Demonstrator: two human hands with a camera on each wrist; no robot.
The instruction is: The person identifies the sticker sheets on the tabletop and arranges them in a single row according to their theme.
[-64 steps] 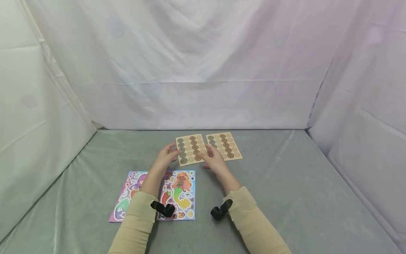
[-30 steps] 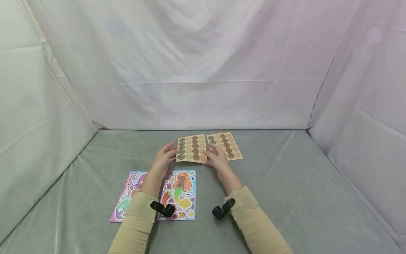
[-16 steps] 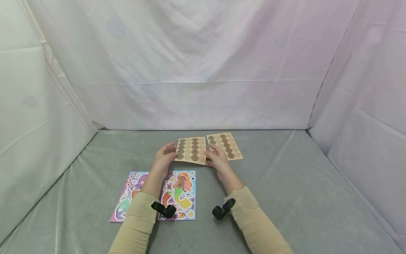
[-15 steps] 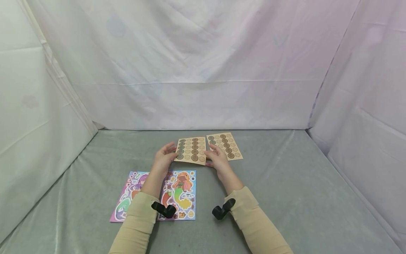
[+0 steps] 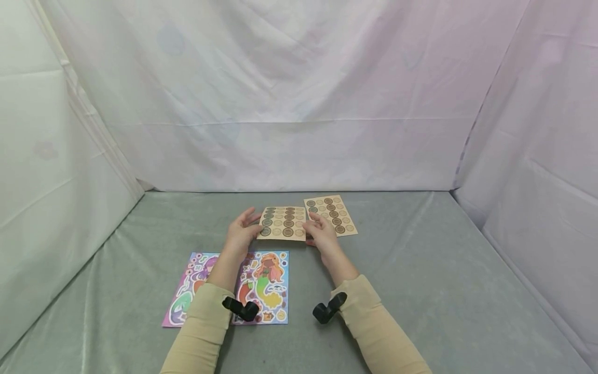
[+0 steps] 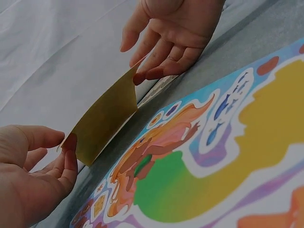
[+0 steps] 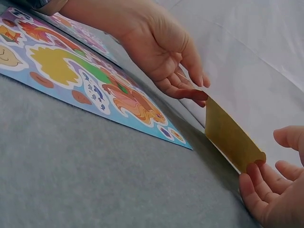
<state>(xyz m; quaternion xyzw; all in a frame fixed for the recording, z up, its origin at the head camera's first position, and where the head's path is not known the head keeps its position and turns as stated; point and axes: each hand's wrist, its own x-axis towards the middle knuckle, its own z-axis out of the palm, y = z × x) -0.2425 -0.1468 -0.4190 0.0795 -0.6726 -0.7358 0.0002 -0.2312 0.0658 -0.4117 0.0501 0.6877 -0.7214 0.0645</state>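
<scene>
A small tan sheet of round stickers [image 5: 282, 222], printed with dark and pale circles, is held up off the table at a tilt. My left hand [image 5: 240, 232] pinches its left edge near the lower corner. At the opposite edge my right hand [image 5: 321, 235] holds the sheet by its fingertips. Both wrist views show the plain underside of the sheet [image 6: 107, 118], slightly bowed between the left hand [image 6: 28, 180] and the right hand [image 6: 178, 31]. A second, similar sticker sheet [image 5: 343, 221] lies flat just behind my right hand, which covers its lower left part.
Two colourful mermaid sticker sheets lie nearer me: a blue one [image 5: 275, 285] and a pink-purple one [image 5: 175, 311] partly covered by my left forearm. Grey cloth covers the table [image 5: 444, 285]. White curtains [image 5: 299, 156] stand along the back and both sides.
The tan sheet first lay nearly flat; its raised edge came up and it now tilts between both hands, drawn a little nearer. The other sheets have stayed put.
</scene>
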